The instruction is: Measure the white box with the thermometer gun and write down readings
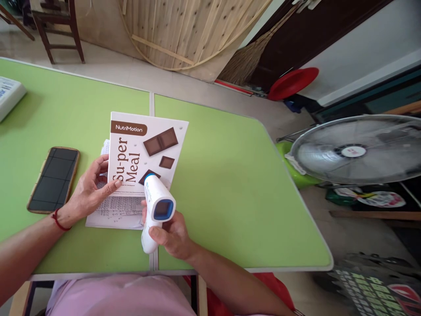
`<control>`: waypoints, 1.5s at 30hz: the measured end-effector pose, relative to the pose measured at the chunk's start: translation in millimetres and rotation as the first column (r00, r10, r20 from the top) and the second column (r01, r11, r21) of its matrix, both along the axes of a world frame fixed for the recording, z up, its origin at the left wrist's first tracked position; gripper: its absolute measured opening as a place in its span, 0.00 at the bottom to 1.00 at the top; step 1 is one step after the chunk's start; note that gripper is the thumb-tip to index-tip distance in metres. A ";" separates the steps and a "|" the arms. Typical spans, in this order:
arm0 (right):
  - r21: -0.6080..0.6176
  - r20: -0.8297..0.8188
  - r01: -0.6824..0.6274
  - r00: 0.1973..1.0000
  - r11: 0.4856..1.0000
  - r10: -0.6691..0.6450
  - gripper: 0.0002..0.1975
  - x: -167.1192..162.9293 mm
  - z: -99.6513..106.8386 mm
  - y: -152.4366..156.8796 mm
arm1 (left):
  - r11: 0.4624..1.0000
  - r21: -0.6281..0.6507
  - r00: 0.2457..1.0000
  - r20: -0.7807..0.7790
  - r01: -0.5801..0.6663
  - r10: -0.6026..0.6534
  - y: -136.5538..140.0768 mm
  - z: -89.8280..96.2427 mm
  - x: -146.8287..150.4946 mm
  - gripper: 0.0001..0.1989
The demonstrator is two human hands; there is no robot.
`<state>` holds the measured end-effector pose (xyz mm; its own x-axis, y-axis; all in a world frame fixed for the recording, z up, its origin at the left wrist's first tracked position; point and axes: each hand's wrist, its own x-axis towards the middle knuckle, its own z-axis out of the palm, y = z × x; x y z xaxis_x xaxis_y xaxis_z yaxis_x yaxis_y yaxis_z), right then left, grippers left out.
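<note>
My left hand (95,186) grips the lower left edge of a white box (154,131) printed "NutriMotion Su-per Meal", its thumb on the front and its fingers behind. The box is held up, tilted, above the green table. In my right hand (176,235) is a white and blue infrared thermometer (158,210), its dark screen facing me. Its front end overlaps the lower part of the box; I cannot tell whether they touch. Under the box lie sheets of paper (118,215) with writing, partly hidden.
A phone (54,177) in a worn case lies left of my left hand on the green table (223,175). A white device (9,96) sits at the far left. Beyond the right edge stand a large fan (315,153) and a red basin (292,83). A wooden chair (59,33) is behind.
</note>
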<state>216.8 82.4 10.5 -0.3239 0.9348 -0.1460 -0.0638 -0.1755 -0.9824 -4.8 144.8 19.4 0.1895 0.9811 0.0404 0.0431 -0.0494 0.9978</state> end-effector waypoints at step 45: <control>0.870 0.476 -0.136 0.484 0.474 -0.734 0.12 60.7 -25.9 67.2 | 0.714 0.581 0.881 0.012 -0.391 0.472 8.2 -2.0 -1.7 0.19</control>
<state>277.5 149.6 -15.4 -0.1579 0.7521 0.6399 0.8422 0.4408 -0.3104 -6.4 153.0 17.4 -0.2056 0.7692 0.6051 0.3224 -0.5305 0.7840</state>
